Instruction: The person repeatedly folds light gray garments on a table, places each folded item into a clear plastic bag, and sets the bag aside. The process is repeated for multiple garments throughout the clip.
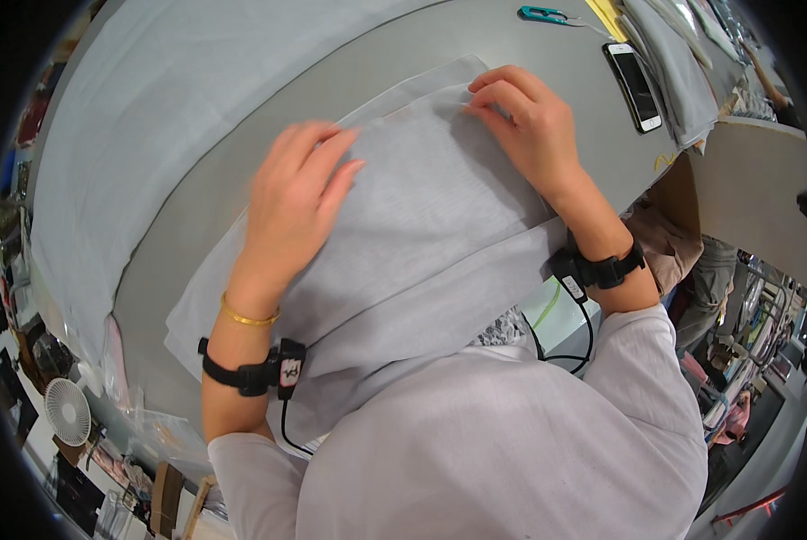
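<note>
a broad, matte grey tabletop (601,157) dominates the room, its far side running beyond the upper edge of view. close to its right side stands a pale, flat panel (754,180), with a brown surface (680,193) next to it. further down on the right, a metal-railed rack (784,292) sits amid dense clutter, and a red bar (751,509) slants across a pale grey surface, floor or wall being impossible to tell. at lower left, a round white electric fan (67,412) stands near a brown box (166,499). the light is even, the shadows soft.
</note>
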### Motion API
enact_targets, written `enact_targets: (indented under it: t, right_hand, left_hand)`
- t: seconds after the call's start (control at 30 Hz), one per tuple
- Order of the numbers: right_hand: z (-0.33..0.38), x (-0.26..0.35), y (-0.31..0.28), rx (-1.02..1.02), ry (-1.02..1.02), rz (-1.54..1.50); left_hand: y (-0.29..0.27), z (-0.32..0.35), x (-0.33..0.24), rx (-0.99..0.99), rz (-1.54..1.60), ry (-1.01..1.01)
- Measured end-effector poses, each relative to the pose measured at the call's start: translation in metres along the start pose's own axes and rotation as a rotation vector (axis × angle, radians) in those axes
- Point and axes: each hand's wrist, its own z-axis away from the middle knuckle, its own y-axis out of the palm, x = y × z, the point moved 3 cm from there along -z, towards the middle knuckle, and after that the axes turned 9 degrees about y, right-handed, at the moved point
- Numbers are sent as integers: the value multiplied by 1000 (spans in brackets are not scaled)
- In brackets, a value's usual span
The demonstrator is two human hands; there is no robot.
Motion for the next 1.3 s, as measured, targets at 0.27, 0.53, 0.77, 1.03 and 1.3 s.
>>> enact_targets:
  t: [0.27, 0.53, 0.77, 1.03, 1.3]
  right_hand:
    - [21, 30, -39, -144, -442, -39]
    - [7, 24, -39, 34, 97, -75]
    - [2, -27, -2, 143, 300, -262]
    - [22, 53, -92, 593, 197, -1037]
    - [64, 71, -30, 528, 285, -270]
  left_hand:
    - [19, -45, -7, 123, 122, 75]
    - [-8, 5, -15, 200, 212, -224]
    - [-47, 52, 11, 260, 204, -578]
    - [-98, 89, -26, 113, 220, -144]
    - [-146, 147, -43, 403, 350, -581]
